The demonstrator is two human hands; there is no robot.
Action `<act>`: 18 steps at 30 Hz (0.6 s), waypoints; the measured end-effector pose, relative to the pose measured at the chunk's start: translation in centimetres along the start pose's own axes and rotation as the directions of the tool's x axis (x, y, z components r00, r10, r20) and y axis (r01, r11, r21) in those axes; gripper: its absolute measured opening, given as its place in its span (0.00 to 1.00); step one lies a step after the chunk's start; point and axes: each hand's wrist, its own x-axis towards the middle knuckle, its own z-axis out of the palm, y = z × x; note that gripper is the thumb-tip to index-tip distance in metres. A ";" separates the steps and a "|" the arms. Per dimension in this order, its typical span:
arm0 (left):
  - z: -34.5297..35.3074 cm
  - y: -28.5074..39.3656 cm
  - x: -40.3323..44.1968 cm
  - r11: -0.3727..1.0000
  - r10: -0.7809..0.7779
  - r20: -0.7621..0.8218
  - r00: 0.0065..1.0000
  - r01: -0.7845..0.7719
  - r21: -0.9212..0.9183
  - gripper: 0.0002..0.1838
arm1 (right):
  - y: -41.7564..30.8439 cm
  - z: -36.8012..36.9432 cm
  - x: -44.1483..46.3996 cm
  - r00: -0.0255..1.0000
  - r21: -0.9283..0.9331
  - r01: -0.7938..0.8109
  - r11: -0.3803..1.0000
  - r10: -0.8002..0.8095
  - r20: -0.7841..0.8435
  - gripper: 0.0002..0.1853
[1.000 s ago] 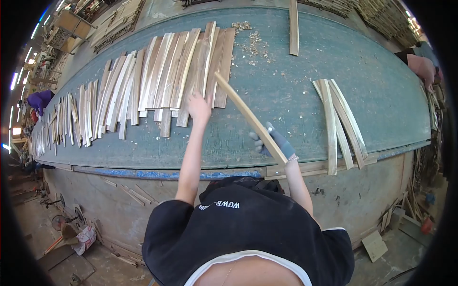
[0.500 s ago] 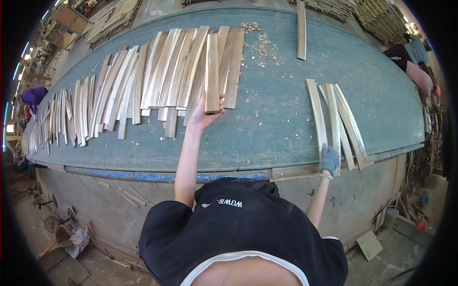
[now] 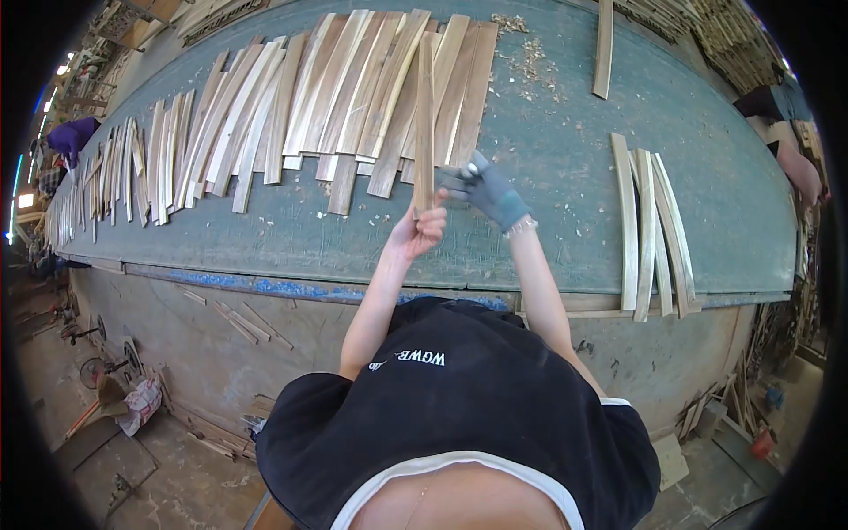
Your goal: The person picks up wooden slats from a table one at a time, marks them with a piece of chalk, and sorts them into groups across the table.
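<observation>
My bare left hand point(image 3: 421, 228) is closed around the lower end of a narrow wooden strip point(image 3: 425, 124), which points away from me above the table. My right hand point(image 3: 488, 193), in a grey glove, is just right of that strip with its fingers apart. Whether a fingertip touches the wood I cannot tell. Behind the held strip lies a wide row of wooden strips point(image 3: 353, 84), side by side and partly overlapping. Farther right, several more strips point(image 3: 645, 230) lie near the table's front edge.
The green table point(image 3: 548, 238) carries wood shavings point(image 3: 534, 66) towards its far side. A lone strip point(image 3: 604, 49) lies at the far edge. Other people are at the left point(image 3: 72, 137) and right point(image 3: 782, 110) ends. Stacked wood point(image 3: 715, 35) stands beyond the table.
My right hand has left the strips on the right and moved left, beside the held strip. The held strip has turned to show a narrower side. The view has shifted slightly.
</observation>
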 end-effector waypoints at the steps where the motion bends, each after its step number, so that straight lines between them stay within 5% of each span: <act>1: 0.2 -0.4 -0.3 0.992 -0.124 0.068 0.990 0.124 0.001 0.23 | 0.3 0.8 1.1 0.991 0.170 -0.111 0.979 0.097 0.092 0.18; 2: 0.5 -0.8 -0.5 0.992 -0.127 0.061 0.990 0.128 0.000 0.23 | 0.8 1.6 2.0 0.991 0.177 -0.110 0.978 0.096 0.090 0.18; 4: 2.3 -2.1 -0.2 0.785 0.172 -0.444 0.880 0.150 0.601 0.28 | 1.6 2.8 3.3 0.999 0.201 -0.032 0.979 0.025 0.035 0.20; 9: 0.0 -2.4 0.4 0.801 0.262 -0.392 0.882 0.029 0.599 0.36 | 3.6 1.5 5.2 0.949 -0.084 0.008 0.996 -0.034 -0.314 0.21; 11: -2.2 -2.1 0.3 0.791 0.159 -0.291 0.943 0.055 0.609 0.37 | 2.7 3.6 1.7 0.828 -0.379 0.100 0.920 -0.288 -0.481 0.22; 12: -1.8 -2.5 0.3 0.791 0.148 -0.296 0.944 0.066 0.608 0.37 | 2.6 3.9 0.6 0.823 -0.373 0.103 0.922 -0.290 -0.489 0.22; 15: -0.5 -3.7 0.8 0.595 0.190 -0.417 0.889 0.233 0.769 0.38 | 2.7 3.3 -1.8 0.723 -0.335 0.198 0.921 -0.368 -0.585 0.23; 18: 0.1 -4.9 2.3 0.384 0.003 -0.482 0.876 0.444 0.809 0.36 | 2.6 -0.2 -3.6 0.602 -0.322 0.216 0.922 -0.385 -0.699 0.22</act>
